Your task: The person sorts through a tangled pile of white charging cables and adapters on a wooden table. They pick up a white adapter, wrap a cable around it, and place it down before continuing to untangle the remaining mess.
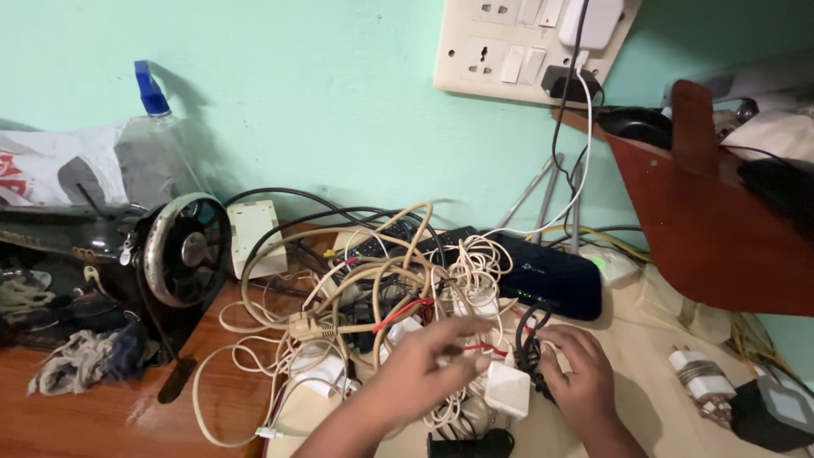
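A tangled heap of cream and white cables (373,288) lies on the table in front of me. My left hand (420,369) reaches in from below, its fingers pinched on a thin white cable beside a white plug adapter (507,388). My right hand (581,377) rests just right of the adapter, its fingers curled around a bundle of black cable (527,339). Red wires (405,312) run through the heap. Behind the heap lies a black router (543,276) with small green lights.
A black sewing machine with a hand wheel (182,250) stands at the left on the wooden table. A spray bottle (157,144) leans against the green wall. A wall switchboard (526,47) carries plugged chargers. A reddish wooden shelf (712,220) juts out at right; chargers (699,377) lie below it.
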